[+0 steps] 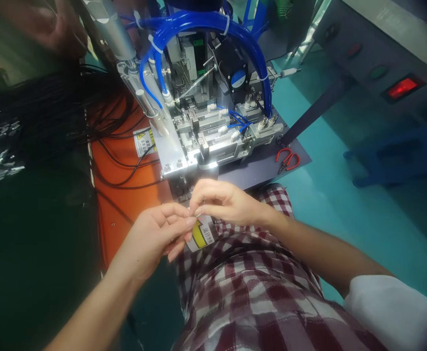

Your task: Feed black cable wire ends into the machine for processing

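Observation:
My left hand (158,229) is closed in a pinch, thumb against forefinger, in front of the machine. Its fingertips meet those of my right hand (224,200), which pinches at the same spot from the right. A thin, pale sliver shows between the fingertips, too small to name. Just beneath the hands is a label (199,236) with a yellow arrow and printed characters. Beyond them stands a machine (213,136) with metal cylinders and blue air hoses (199,22).
Black cables (126,183) run over the orange table (107,224) on the left. Red-handled pliers (288,160) lie on the machine's grey base. A control box with a lit red switch (402,88) hangs at upper right, above a blue stool (399,156). Part of another person (52,24) is blurred at upper left.

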A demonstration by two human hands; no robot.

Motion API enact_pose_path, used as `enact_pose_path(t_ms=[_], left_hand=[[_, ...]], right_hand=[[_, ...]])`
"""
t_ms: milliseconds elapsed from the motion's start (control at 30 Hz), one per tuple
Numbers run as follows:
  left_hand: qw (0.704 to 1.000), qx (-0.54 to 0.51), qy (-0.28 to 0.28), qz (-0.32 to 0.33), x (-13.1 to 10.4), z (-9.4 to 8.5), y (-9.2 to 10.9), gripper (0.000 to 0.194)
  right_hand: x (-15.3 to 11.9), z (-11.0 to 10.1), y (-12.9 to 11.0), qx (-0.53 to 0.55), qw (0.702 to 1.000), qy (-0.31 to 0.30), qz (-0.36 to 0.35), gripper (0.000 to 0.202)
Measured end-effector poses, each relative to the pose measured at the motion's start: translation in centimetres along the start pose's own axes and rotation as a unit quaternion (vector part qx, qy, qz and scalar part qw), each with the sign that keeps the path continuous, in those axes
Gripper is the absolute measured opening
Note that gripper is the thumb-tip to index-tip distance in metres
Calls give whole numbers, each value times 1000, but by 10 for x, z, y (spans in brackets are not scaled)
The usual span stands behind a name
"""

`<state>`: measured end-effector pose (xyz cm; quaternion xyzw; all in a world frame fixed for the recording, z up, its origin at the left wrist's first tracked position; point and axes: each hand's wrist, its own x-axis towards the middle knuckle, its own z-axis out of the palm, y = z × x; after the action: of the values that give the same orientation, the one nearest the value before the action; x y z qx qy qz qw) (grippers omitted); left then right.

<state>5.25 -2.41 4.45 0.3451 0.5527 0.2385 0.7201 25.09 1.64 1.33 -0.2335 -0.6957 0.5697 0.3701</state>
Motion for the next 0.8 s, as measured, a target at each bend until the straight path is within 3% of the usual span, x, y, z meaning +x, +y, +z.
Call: enact_pose_path(t_ms=[133,233,367,600,800], left_hand=[[998,-16,49,26,-1,6,0,29],[997,-17,71,29,-2,9,1,28],[996,-17,80,29,-3,11,-1,28],[995,-18,92,46,-4,13,-2,25],[995,-7,91,36,-5,15,-1,26]], right_hand=[[-6,8,-8,42,983,103,145,15],[-11,16,-15,25,970,126,206,14],[-12,25,-19,20,964,136,229,12],[-12,35,-19,116,938,167,282,17],[-11,31,-20,17,959,148,240,16]])
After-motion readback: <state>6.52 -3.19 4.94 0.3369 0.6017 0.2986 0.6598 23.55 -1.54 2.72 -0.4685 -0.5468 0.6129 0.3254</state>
